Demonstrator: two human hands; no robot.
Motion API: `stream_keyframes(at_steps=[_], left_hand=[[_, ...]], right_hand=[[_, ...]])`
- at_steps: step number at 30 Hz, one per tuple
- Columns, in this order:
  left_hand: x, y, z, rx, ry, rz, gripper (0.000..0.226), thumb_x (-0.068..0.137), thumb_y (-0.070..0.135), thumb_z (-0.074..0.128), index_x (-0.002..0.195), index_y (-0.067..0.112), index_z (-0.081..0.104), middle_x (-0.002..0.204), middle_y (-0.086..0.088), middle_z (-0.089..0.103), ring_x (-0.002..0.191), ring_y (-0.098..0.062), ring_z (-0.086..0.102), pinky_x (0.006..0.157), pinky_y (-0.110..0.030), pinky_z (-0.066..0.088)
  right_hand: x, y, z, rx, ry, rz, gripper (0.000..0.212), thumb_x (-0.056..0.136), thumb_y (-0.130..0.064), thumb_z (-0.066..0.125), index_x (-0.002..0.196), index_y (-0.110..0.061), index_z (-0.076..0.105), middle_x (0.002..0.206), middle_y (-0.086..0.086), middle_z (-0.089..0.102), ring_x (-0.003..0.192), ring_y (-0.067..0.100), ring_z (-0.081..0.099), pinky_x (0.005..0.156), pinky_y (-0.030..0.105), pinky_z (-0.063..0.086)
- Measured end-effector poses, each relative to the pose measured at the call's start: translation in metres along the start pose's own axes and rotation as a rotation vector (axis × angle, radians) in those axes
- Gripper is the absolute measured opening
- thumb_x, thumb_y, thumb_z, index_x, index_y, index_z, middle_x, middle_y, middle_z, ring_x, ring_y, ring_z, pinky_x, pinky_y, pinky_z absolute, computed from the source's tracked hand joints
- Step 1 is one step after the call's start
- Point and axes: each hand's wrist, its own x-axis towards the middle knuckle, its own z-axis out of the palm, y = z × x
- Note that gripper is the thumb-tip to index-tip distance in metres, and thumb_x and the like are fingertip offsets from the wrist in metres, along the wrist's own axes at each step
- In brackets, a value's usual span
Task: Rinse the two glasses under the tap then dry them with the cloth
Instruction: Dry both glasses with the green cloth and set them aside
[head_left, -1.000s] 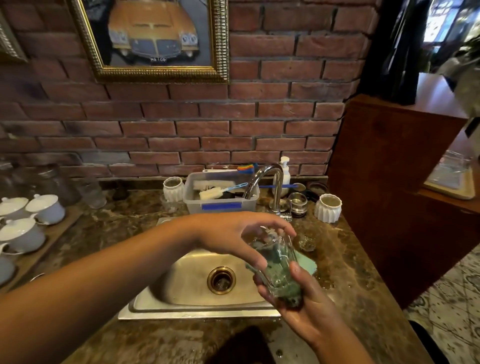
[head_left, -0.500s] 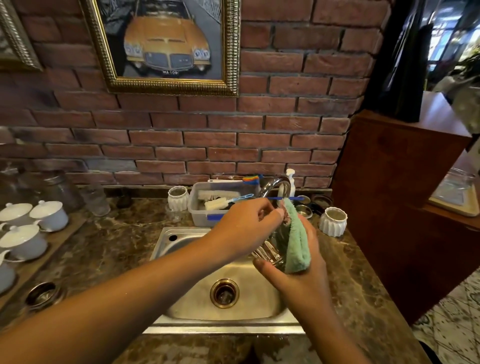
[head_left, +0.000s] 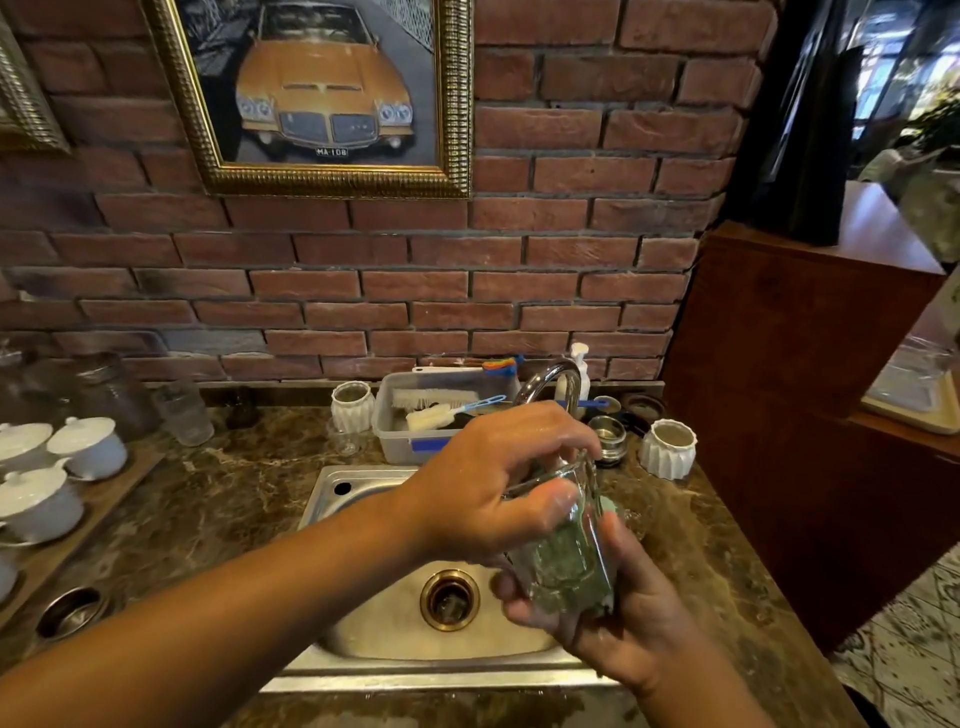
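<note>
A clear ribbed glass (head_left: 566, 545) is held above the right part of the steel sink (head_left: 363, 483), tilted, with green cloth (head_left: 582, 577) seen through its wall and a small pale edge of cloth showing at its right side. The left hand (head_left: 498, 488) is closed over the rim, its fingers (head_left: 558, 501) pressed on the glass, and the tap (head_left: 550, 382) behind is partly hidden by it. The right hand (head_left: 628, 618) is cupped under the base, its fingers curled around glass and cloth together. The drain (head_left: 449, 600) lies just left of the glass, below it. A second glass (head_left: 636, 512) can be made out on the marble worktop (head_left: 218, 499) just right of the sink, largely hidden by the held one. Behind the sink stand a plastic tub (head_left: 415, 441) of brushes, two white ribbed cups (head_left: 667, 449) and a soap pump (head_left: 581, 369). White lidded pots (head_left: 88, 447) sit on a wooden tray at the far left.
</note>
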Motion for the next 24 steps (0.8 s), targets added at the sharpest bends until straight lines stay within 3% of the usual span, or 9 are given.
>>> stream_keyframes(at_steps=[3,5,8,10,12,16,18,20,24], left_hand=[[0.003,-0.004,-0.002,-0.017,-0.056,-0.061,0.052,0.089,0.041,0.039,0.116,0.007,0.068,0.109,-0.006,0.066,0.102,-0.020,0.061,0.087,-0.044,0.050],[0.004,-0.008,-0.002,-0.053,-0.094,-0.148,0.054,0.089,0.046,0.038,0.121,0.013,0.067,0.117,-0.003,0.063,0.112,-0.019,0.058,0.095,-0.047,0.047],[0.004,-0.011,0.003,-0.063,-0.067,-0.227,0.050,0.089,0.047,0.039,0.121,0.019,0.066,0.120,0.000,0.057,0.116,-0.014,0.054,0.098,-0.042,0.047],[0.006,-0.011,0.007,-0.092,0.005,-0.288,0.050,0.089,0.048,0.041,0.124,0.021,0.065,0.119,0.001,0.056,0.113,-0.007,0.054,0.095,-0.029,0.048],[0.012,-0.011,0.010,-0.115,0.046,-0.378,0.044,0.091,0.045,0.044,0.127,0.024,0.061,0.116,0.004,0.056,0.108,-0.002,0.055,0.086,-0.019,0.050],[0.021,-0.013,0.014,-0.017,0.052,-0.576,0.041,0.088,0.052,0.045,0.119,0.030,0.059,0.104,0.005,0.059,0.093,-0.010,0.057,0.071,-0.027,0.046],[0.022,-0.013,0.016,0.031,0.085,-0.640,0.042,0.082,0.057,0.043,0.104,0.027,0.062,0.095,0.005,0.062,0.085,-0.012,0.058,0.066,-0.030,0.044],[0.021,-0.012,0.018,0.025,0.142,-0.658,0.041,0.078,0.058,0.044,0.094,0.025,0.062,0.087,0.003,0.064,0.079,-0.012,0.059,0.062,-0.030,0.045],[0.015,-0.013,0.013,-0.103,0.167,-0.583,0.039,0.074,0.054,0.049,0.092,0.023,0.065,0.081,0.004,0.065,0.075,-0.007,0.057,0.065,-0.028,0.049]], right_hand=[[0.000,0.005,-0.001,0.009,0.095,-0.012,0.070,0.054,-0.031,0.099,0.112,-0.001,0.074,0.106,0.032,0.069,0.079,0.039,0.071,0.061,0.043,0.063],[0.000,0.003,0.001,-0.065,0.197,-0.063,0.084,0.047,-0.031,0.101,0.120,-0.004,0.069,0.109,0.032,0.068,0.079,0.040,0.071,0.058,0.043,0.063],[0.004,-0.005,0.003,-0.429,0.335,-0.265,0.072,0.056,-0.026,0.094,0.122,-0.024,0.065,0.113,0.021,0.071,0.091,0.038,0.072,0.067,0.047,0.062],[0.007,-0.010,0.007,-0.721,0.417,-0.409,0.067,0.061,-0.027,0.088,0.123,-0.032,0.063,0.117,0.009,0.072,0.102,0.027,0.072,0.075,0.040,0.062],[0.010,-0.013,0.008,-1.058,0.497,-0.533,0.078,0.063,-0.031,0.085,0.133,-0.036,0.052,0.122,-0.007,0.069,0.112,0.013,0.068,0.086,0.031,0.059],[0.015,-0.005,0.008,-1.477,0.658,-0.669,0.093,0.066,-0.046,0.081,0.146,-0.037,0.035,0.134,-0.021,0.054,0.127,-0.004,0.051,0.098,0.017,0.045],[0.018,-0.002,0.008,-1.527,0.706,-0.684,0.096,0.066,-0.047,0.081,0.148,-0.035,0.033,0.137,-0.020,0.051,0.129,-0.006,0.046,0.100,0.015,0.042],[0.020,0.000,0.009,-1.453,0.707,-0.673,0.094,0.064,-0.048,0.081,0.146,-0.036,0.036,0.133,-0.021,0.055,0.125,-0.004,0.051,0.100,0.023,0.048],[0.021,-0.004,0.015,-1.211,0.603,-0.545,0.088,0.056,-0.041,0.085,0.135,-0.040,0.046,0.120,-0.021,0.065,0.112,-0.001,0.063,0.088,0.021,0.055]])
